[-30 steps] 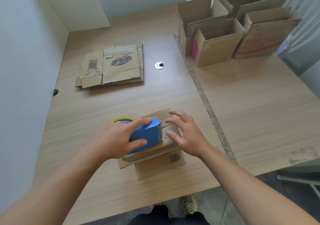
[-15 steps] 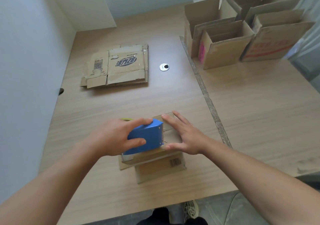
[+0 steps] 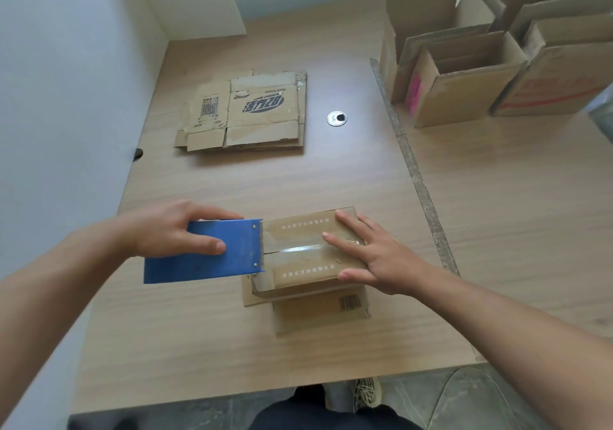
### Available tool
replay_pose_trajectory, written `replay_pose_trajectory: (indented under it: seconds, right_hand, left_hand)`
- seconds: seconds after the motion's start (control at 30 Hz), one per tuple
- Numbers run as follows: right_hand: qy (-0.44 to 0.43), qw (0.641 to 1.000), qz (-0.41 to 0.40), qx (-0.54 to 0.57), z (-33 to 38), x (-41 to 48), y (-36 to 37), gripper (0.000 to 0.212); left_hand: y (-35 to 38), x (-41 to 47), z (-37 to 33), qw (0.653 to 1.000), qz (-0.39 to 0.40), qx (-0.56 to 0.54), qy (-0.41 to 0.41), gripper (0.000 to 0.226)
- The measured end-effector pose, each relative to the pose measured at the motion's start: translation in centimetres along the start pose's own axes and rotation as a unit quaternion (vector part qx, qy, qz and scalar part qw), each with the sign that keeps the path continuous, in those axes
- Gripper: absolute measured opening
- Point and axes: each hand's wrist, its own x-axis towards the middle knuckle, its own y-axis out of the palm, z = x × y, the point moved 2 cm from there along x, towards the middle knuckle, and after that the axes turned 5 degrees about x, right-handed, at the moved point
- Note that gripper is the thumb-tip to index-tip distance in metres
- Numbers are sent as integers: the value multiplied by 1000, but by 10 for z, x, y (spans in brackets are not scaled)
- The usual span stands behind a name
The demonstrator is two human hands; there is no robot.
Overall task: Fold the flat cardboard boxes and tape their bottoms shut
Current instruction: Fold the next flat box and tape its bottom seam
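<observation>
The small brown cardboard box (image 3: pixel 298 230) is set near the front edge of the light wooden bench (image 3: pixel 199 346) and is pressed at its right end by the flat, spread right hand (image 3: pixel 374 257). The blue rectangular tape dispenser (image 3: pixel 212 263) is gripped by the left hand (image 3: pixel 169 230), its toothed edge at the box's left edge. The flattened cardboard stack (image 3: pixel 252 114) is seen well apart behind.

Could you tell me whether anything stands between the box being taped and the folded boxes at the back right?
Nothing visible does; only bare table and its flat joint strip lie between the box and the folded boxes.
</observation>
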Motion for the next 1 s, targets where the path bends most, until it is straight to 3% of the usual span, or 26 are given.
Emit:
replay_pose_trajectory:
  seconds: [0.17,0.43,0.8,1.0]
  right_hand:
    - [8,1000,12,-13,2,2,-2,65]
    - [19,999,39,-21,4,1,-7,65]
    - [50,995,70,-58,11,0,-12,72]
    - [66,996,60,18,17,2,-14,87]
  left_hand:
    - [6,-2,20,998,29,-56,6,48]
    - [22,-14,73,986,63,-154,-20,36]
    - [42,10,98,985,84,-147,-27,30]
    - [65,31,94,981,88,-173,-6,36]
